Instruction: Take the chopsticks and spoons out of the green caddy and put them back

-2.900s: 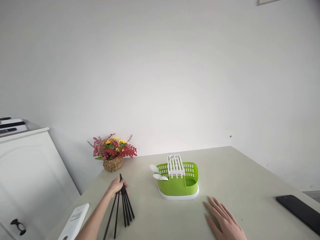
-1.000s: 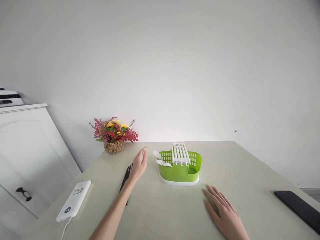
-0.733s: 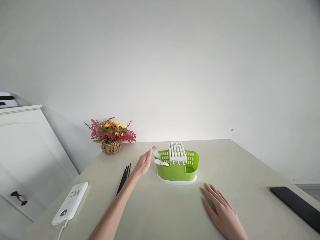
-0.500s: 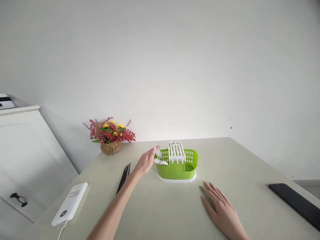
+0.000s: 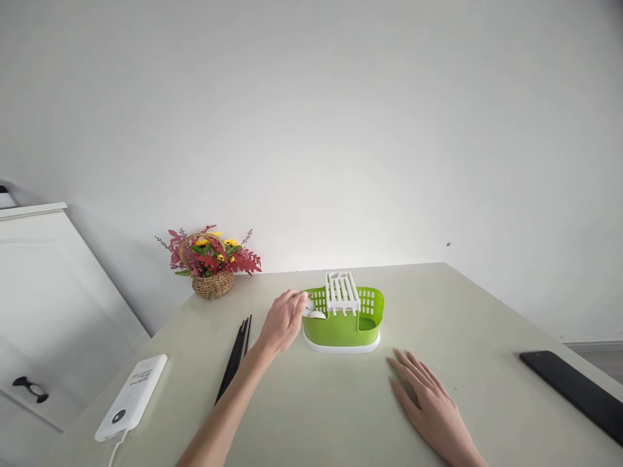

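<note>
A person's left hand [image 5: 283, 320] closes its fingertips on white spoons [image 5: 314, 313] jutting from the left end of a green cutlery caddy [image 5: 346, 322], while the right hand [image 5: 433, 410] lies flat and empty on the tabletop [image 5: 487, 324]. Black chopsticks [image 5: 234, 356] lie just left. With the caddy unbraced, a sideways tug could tip or drag it.

Surface: pale grey-green flat table [image 5: 487, 324]
Left: white slab-shaped power bank [image 5: 131, 397]; black thin chopsticks [image 5: 234, 355]
Rear: woven wicker flower basket [image 5: 210, 283]
Centre: green plastic cutlery caddy [image 5: 342, 327]
Right: black flat phone [image 5: 574, 389]
</note>
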`<state>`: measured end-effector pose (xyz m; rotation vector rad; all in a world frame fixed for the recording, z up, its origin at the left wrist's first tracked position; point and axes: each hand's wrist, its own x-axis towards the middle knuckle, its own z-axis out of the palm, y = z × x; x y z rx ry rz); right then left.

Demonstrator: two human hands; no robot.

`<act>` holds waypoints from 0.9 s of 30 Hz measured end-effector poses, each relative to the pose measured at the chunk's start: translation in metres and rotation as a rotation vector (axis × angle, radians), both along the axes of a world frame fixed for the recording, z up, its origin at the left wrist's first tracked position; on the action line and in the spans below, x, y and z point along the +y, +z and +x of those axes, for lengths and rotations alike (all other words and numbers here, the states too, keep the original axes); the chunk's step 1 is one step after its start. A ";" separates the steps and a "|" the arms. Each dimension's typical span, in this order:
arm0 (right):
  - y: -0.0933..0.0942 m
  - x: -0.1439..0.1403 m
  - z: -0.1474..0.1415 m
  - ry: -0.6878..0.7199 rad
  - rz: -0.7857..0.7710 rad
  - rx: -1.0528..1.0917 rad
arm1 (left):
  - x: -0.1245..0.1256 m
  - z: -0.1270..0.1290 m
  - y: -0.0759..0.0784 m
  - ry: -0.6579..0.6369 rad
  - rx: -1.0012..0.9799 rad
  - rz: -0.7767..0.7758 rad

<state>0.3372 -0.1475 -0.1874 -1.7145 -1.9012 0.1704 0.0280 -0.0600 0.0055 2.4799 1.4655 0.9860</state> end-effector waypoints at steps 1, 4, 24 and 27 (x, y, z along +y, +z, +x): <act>0.001 0.000 0.000 -0.004 -0.008 0.000 | 0.000 0.000 0.000 0.001 0.007 0.000; 0.004 -0.001 0.000 -0.005 -0.017 -0.007 | -0.001 0.002 0.001 -0.034 0.020 -0.017; 0.003 0.000 0.000 -0.007 -0.011 -0.006 | 0.053 0.017 0.000 -0.338 0.422 0.089; 0.005 0.000 -0.001 -0.007 -0.019 -0.022 | 0.057 0.016 -0.001 -0.369 0.487 0.190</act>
